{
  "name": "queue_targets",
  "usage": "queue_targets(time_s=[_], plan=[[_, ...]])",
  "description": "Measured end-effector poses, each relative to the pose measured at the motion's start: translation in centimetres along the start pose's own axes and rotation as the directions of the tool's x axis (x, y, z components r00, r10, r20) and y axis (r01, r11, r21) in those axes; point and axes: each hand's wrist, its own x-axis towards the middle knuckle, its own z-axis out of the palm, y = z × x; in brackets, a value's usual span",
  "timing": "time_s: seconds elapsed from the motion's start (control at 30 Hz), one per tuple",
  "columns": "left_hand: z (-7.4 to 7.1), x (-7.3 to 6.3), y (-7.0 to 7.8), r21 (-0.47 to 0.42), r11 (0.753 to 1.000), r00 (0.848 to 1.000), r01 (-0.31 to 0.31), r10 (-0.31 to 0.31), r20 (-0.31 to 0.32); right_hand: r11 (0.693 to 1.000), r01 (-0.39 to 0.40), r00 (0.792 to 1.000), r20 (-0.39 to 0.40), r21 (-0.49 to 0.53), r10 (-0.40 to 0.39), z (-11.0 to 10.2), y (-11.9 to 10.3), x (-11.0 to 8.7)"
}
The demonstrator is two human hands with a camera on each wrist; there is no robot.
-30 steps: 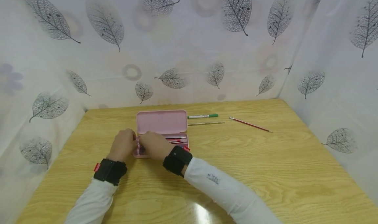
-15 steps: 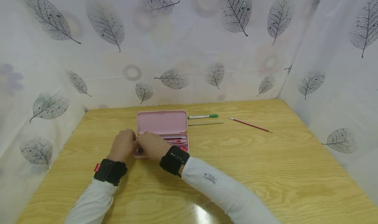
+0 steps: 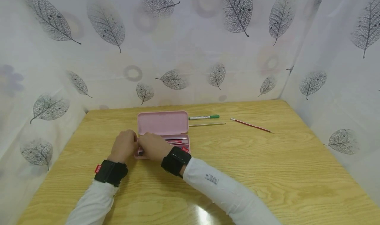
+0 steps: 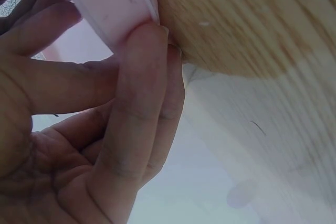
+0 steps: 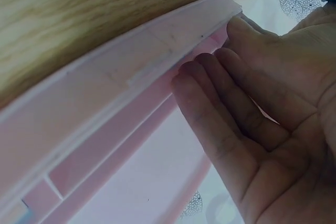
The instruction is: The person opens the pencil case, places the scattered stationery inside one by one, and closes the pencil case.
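A pink pencil case (image 3: pixel 162 123) stands on the table with its lid up, turned away from me. My left hand (image 3: pixel 122 146) holds the left end of the case; in the left wrist view its thumb and fingers (image 4: pixel 139 77) pinch the pink end wall. My right hand (image 3: pixel 155 147) reaches over the front wall into the left part of the case. In the right wrist view its bent fingers (image 5: pixel 210 124) dip inside, close to the left hand (image 5: pixel 294 38). Its thumb is hidden, and I cannot tell whether it pinches anything. Several pens and pencils (image 3: pixel 176 141) lie in the case.
A green-capped marker (image 3: pixel 205 117) and a thin gold-coloured stick (image 3: pixel 207 124) lie right of the lid. Farther right is a red pencil (image 3: pixel 252 125) with a white end. Leaf-patterned cloth (image 3: pixel 190 53) walls the wooden table (image 3: pixel 252 169) at the back and sides.
My right hand has shifted slightly left inside the case, closer to the left hand, and then stayed there. The left hand and the case have kept their places.
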Motion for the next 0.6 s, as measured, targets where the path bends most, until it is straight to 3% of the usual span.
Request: queue_targets(time_s=[0.33, 0.6], plan=[[0.0, -0.3, 0.1, -0.013, 1.000, 1.000, -0.027, 0.026, -0.016, 0.999, -0.021, 1.000, -0.012, 0.027, 0.021, -0.9, 0.8, -0.6], [-0.1, -0.1, 0.2, -0.025, 1.000, 1.000, 0.019, -0.019, 0.016, 0.990, -0.129, 0.991, 0.028, 0.063, 0.128, -3.1, 1.8, -2.0]])
